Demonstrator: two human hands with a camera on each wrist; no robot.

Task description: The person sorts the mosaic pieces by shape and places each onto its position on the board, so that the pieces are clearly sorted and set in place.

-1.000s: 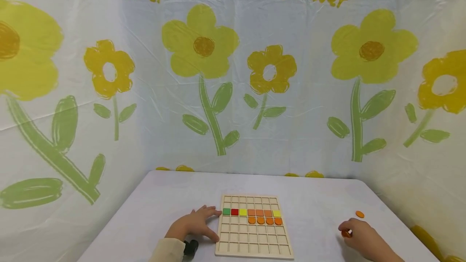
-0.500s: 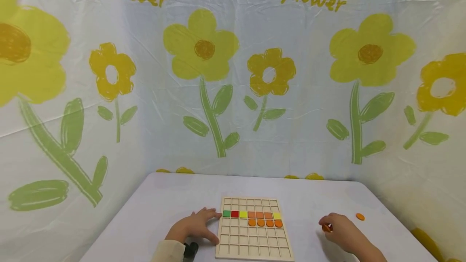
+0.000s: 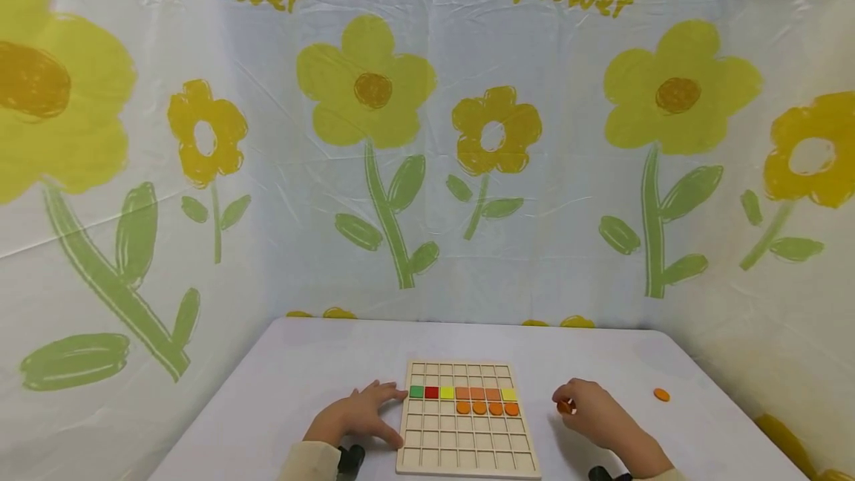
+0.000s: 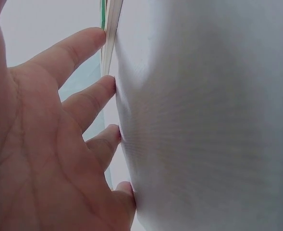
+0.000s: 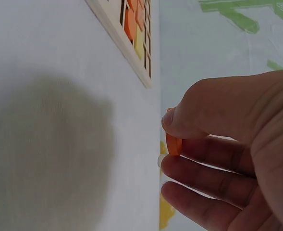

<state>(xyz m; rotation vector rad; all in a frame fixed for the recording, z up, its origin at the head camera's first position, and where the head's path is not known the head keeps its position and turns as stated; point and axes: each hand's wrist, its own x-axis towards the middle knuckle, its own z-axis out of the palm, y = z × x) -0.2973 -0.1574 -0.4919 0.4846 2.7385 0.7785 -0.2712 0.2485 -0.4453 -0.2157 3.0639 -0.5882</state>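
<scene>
A light wooden grid board (image 3: 467, 440) lies mid-table. One of its rows carries green, red, yellow and orange square tiles (image 3: 477, 393); below the right part of that row sit several orange discs (image 3: 479, 408). My left hand (image 3: 364, 416) is spread at the board's left side, fingertips right at its edge; in the left wrist view the index fingertip (image 4: 99, 36) meets the rim. Right of the board, over the table, my right hand (image 3: 591, 414) pinches an orange disc (image 5: 173, 139) between thumb and fingers.
Another orange disc (image 3: 661, 395) lies on the white table (image 3: 601, 351) at the right. A cloth printed with flowers (image 3: 434, 266) hangs behind the table and at both sides. Dark wrist devices (image 3: 350, 460) show at both cuffs.
My right hand has moved left across the table toward the board, carrying the orange disc. The left hand stays at the board's edge. The loose disc stays at the right.
</scene>
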